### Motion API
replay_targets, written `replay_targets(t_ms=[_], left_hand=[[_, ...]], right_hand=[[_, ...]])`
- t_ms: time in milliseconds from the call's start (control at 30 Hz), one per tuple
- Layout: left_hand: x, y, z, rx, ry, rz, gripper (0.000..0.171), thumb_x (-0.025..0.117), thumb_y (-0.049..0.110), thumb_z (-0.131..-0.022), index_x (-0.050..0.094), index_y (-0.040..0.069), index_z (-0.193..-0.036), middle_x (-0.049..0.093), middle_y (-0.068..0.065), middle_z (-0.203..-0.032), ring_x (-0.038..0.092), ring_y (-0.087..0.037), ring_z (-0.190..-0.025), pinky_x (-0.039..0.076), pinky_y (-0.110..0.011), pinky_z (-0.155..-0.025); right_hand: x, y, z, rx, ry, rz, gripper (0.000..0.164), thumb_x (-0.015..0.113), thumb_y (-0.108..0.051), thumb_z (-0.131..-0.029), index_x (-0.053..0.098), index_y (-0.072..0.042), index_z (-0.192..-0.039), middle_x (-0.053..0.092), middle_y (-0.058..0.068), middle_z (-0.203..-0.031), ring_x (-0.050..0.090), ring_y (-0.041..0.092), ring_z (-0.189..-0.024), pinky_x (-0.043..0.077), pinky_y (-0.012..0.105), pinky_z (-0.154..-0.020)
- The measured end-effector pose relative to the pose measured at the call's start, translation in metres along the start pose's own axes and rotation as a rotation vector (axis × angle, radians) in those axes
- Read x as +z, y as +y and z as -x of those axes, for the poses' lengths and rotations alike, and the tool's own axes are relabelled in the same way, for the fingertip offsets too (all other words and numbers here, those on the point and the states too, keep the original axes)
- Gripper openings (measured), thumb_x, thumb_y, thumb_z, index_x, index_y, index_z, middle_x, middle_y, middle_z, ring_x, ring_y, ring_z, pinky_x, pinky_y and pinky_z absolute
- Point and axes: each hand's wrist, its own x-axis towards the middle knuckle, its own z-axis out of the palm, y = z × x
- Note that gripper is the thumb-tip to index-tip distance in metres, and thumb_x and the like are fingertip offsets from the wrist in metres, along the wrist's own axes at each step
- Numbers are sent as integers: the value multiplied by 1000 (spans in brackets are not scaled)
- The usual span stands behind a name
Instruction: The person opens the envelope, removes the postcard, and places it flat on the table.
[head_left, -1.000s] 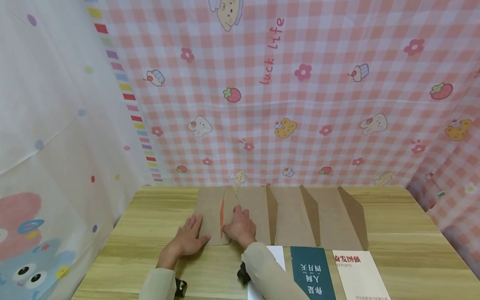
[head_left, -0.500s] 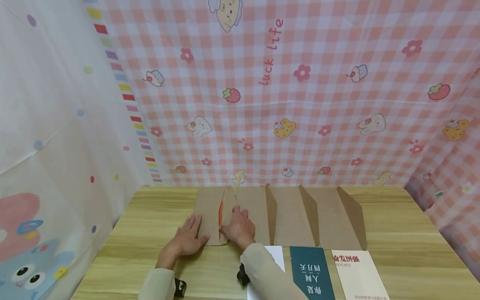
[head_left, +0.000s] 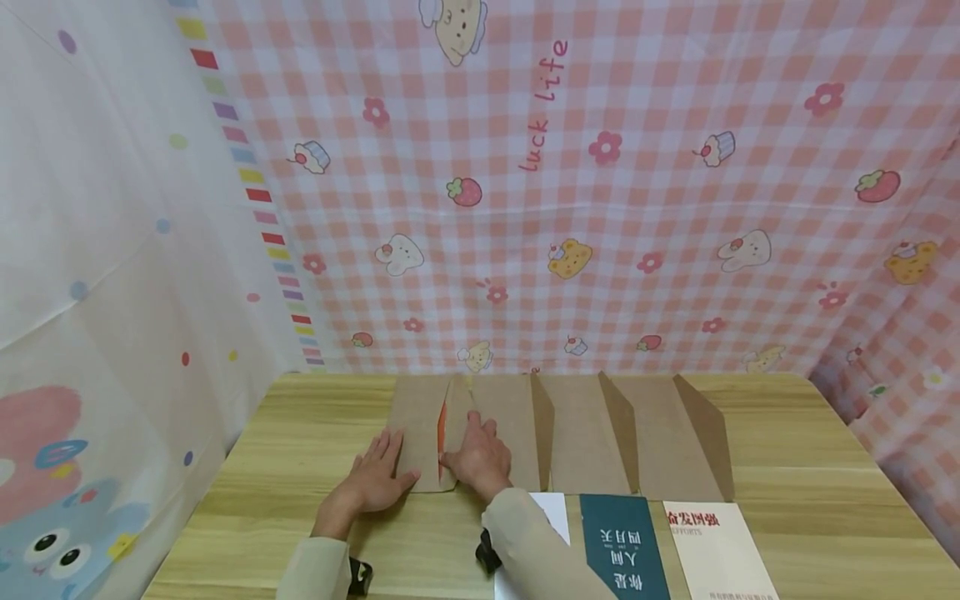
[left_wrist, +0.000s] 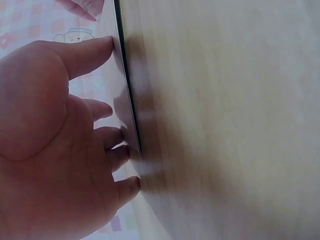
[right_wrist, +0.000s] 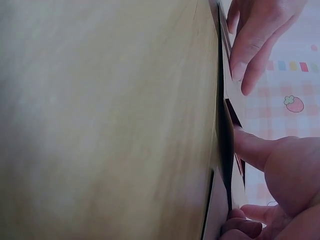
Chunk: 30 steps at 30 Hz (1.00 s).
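The leftmost brown paper envelope point(head_left: 415, 408) lies flat near the back of the table. My left hand point(head_left: 372, 481) rests on its left side with fingers spread; the left wrist view shows those fingertips point(left_wrist: 111, 46) along a thin edge. My right hand point(head_left: 480, 454) grips the envelope's raised right part point(head_left: 460, 400) between thumb and bent fingers. The thumb is at a slit where a narrow orange strip point(head_left: 442, 425) shows. In the right wrist view the thumb point(right_wrist: 252, 147) touches the edge, above a dark gap; what the other fingers touch is partly hidden.
Several more brown envelopes point(head_left: 588, 433) overlap in a row to the right, flaps open. In front lie a white booklet point(head_left: 553, 510), a teal one point(head_left: 630, 542) and a cream one point(head_left: 720, 550). A pink checked cloth point(head_left: 570, 200) hangs behind the wooden table point(head_left: 255, 500).
The raised edge of the left envelope has shifted slightly left with my right thumb, and the orange strip shows a little differently. My left hand has stayed in place.
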Motion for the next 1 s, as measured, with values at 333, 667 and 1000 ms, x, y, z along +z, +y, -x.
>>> replay_targets(t_ms=[333, 667, 1000], left_hand=[[1, -1, 0, -5, 0, -3, 73, 53, 29, -102, 18, -6, -155, 9, -32, -160, 7, -46, -150, 7, -66, -116], [1, -1, -1, -4, -1, -11, 73, 53, 29, -102, 18, -6, -155, 9, -32, -160, 7, -46, -150, 7, -66, -116], [2, -1, -1, -6, -10, -26, 72, 52, 30, -102, 18, -6, -155, 9, -32, -160, 7, -46, -149, 7, -66, -116]], right_hand=[[-1, 1, 1, -18, 3, 19, 77, 86, -37, -75, 49, -12, -139, 53, 18, -112, 58, 33, -76, 48, 45, -65], [-2, 2, 2, -31, -8, 34, 75, 84, -37, -77, 51, -13, -139, 53, 19, -113, 56, 31, -72, 47, 43, -62], [-3, 4, 2, -47, 4, 3, 72, 85, -38, -76, 54, -13, -136, 55, 17, -110, 57, 31, -71, 46, 42, -62]])
